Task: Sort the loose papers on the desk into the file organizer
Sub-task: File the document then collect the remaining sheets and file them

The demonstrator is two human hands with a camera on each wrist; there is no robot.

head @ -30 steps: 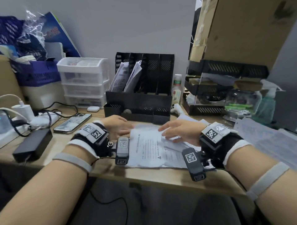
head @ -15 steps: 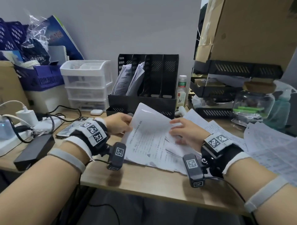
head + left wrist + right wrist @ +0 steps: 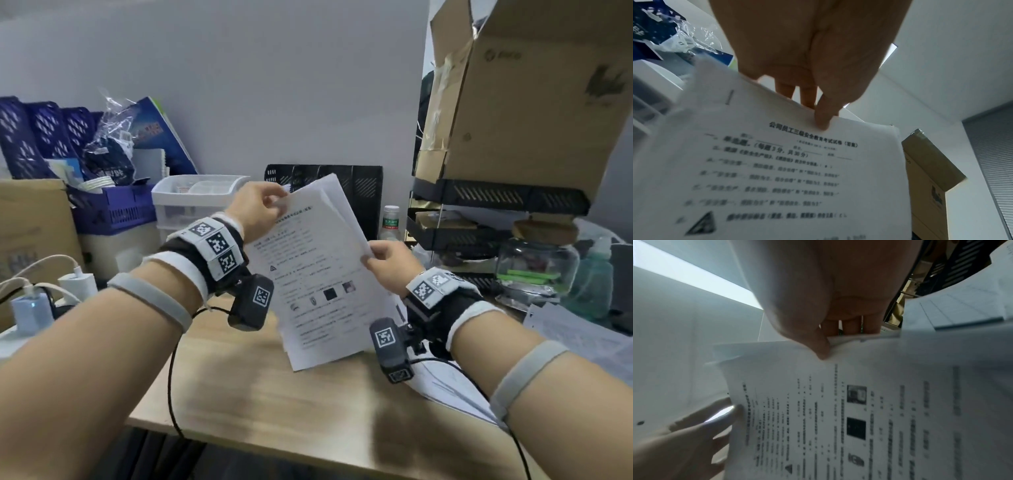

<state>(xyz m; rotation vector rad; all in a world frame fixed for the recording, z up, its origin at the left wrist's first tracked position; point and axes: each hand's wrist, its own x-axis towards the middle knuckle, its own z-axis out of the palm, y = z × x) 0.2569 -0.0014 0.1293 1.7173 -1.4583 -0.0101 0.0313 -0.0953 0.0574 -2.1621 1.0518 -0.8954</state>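
A stapled set of printed papers (image 3: 318,277) (image 3: 777,178) (image 3: 859,410) is held upright above the wooden desk (image 3: 274,394). My left hand (image 3: 260,209) (image 3: 818,116) pinches its top left corner, thumb on the printed face. My right hand (image 3: 383,260) (image 3: 822,347) pinches its right edge, thumb in front and fingers behind. The black file organizer (image 3: 363,195) stands at the wall right behind the papers, mostly hidden by them. More loose papers (image 3: 582,346) lie on the desk at the right, under my right forearm.
White plastic drawers (image 3: 191,202) and a blue crate (image 3: 113,209) stand at the back left, with chargers and cables (image 3: 51,284) in front. A bottle (image 3: 390,222), black mesh trays (image 3: 479,219), a glass jar (image 3: 537,267) and a big cardboard box (image 3: 534,89) crowd the right.
The papers lay flat on the desk under both hands; both hands have since lifted them clear of the desk and tilted them upright in front of the organizer.
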